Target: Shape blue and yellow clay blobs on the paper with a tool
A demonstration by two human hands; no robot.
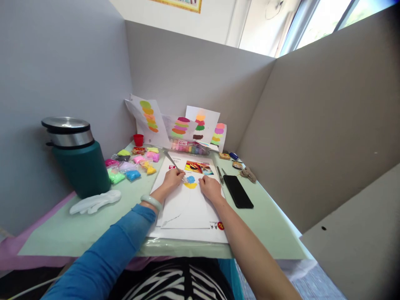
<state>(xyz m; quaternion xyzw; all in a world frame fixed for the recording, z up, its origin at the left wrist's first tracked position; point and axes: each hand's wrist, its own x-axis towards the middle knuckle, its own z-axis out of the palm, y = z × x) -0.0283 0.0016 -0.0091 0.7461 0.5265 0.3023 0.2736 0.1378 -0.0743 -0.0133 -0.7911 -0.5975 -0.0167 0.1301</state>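
Observation:
My left hand (173, 180), with a pale bangle (151, 202) at its wrist, pinches a metal fork (172, 160). The fork slants across the white paper (187, 208), handle to the far left, its tines over the left edge of a blue patch (191, 179). Just below the blue lies a yellow patch (191, 186); both look like soft clay or paint. To the right of the patches my right hand (211, 186) rests on the paper with its fingers curled in. Whatever those fingers may hold is hidden.
At left stand a green flask (79, 166) and a white glove (95, 202), near several coloured clay packets (133, 175). A black phone (238, 191) and a dark pen-like tool (220, 175) lie right. Painted sheets (203, 121) lean against the back partition (193, 75).

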